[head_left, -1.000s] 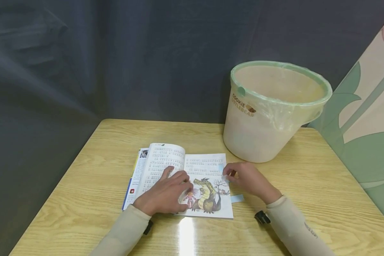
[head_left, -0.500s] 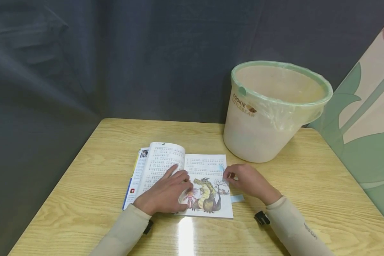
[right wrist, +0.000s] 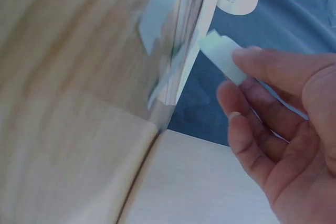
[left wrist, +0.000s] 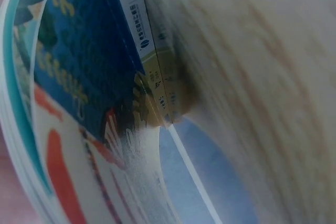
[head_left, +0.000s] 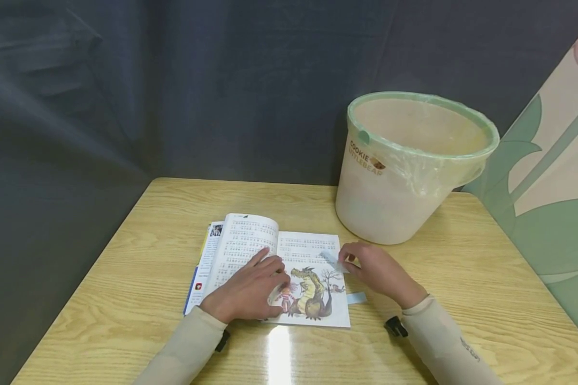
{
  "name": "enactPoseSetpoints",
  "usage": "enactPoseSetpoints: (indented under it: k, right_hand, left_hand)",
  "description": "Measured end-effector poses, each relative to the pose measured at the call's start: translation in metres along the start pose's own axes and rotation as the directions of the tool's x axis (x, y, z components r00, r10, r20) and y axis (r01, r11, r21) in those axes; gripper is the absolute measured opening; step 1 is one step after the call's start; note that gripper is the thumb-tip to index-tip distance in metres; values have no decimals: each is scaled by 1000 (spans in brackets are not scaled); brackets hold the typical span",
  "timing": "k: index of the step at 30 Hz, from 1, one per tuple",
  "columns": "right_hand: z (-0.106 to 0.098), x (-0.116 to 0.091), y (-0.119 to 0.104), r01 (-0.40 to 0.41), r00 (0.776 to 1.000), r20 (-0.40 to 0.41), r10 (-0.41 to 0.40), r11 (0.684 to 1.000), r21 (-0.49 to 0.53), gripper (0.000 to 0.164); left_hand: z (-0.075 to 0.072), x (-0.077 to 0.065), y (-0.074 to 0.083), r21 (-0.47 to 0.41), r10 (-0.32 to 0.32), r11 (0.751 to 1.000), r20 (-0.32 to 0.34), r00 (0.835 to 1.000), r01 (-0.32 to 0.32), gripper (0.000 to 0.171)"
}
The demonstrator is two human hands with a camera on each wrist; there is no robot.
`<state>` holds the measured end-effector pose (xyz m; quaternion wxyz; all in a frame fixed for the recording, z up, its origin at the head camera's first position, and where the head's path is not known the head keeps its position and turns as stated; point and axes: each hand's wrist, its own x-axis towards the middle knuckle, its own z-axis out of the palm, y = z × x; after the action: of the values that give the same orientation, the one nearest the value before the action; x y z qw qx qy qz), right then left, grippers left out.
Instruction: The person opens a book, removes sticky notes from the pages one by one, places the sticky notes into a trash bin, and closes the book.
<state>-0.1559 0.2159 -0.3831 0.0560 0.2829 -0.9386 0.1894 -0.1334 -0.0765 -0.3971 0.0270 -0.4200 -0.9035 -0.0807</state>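
An open book (head_left: 312,246) lies on the table, its right page showing a dragon picture below lines of print. My left hand (head_left: 250,289) rests on it near the spine with fingers spread over both pages. My right hand (head_left: 373,270) is at the right page's edge, pinching a pale blue paper strip (right wrist: 223,59) between thumb and fingers. In the head view that strip (head_left: 328,259) slants over the print just above the picture. A second pale blue strip (head_left: 356,298) sticks out from the book's right edge below. In the left wrist view the book's colourful cover (left wrist: 79,51) shows from beneath.
A large pale bucket (head_left: 390,198) with a green rim and a clear plastic liner stands behind the right hand. Wooden table (head_left: 125,299) surrounds the book. Dark cloth (head_left: 250,91) hangs behind, and a patterned panel (head_left: 549,176) borders the right.
The strip in my right hand has turned, so more of its length shows over the page. My right hand has shifted slightly. The left hand stays on the book.
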Motion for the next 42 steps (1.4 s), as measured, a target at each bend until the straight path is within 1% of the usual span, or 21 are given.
enactPoseSetpoints:
  k: [6,13,20,23,28,31,42]
  right_hand:
    - [-7,1,-1,-20,994,-105,20,1000,3,7]
    - [-11,-1,-2,-35,983,-179,34,999,1,11]
    - [-12,0,-5,-33,982,-188,37,999,25,16]
    - [-13,0,-5,-22,980,-200,28,999,32,15]
    - [-13,-1,-4,35,968,-251,-24,999,39,12]
    - [-12,0,-3,67,960,-277,-53,997,41,14]
    - [-17,0,-5,88,945,-320,-70,995,42,16]
  left_hand:
    - [0,0,0,37,-4,999,17,1000,3,45]
    - [1,0,0,42,-6,999,21,1000,5,46]
    - [1,0,0,37,-10,999,25,1000,9,46]
    - [1,0,0,38,-9,999,24,1000,8,47]
    - [1,0,0,38,-6,999,18,1000,5,46]
    - [1,0,0,38,-6,999,18,1000,6,45]
    - [1,0,0,44,-3,999,17,1000,3,46]
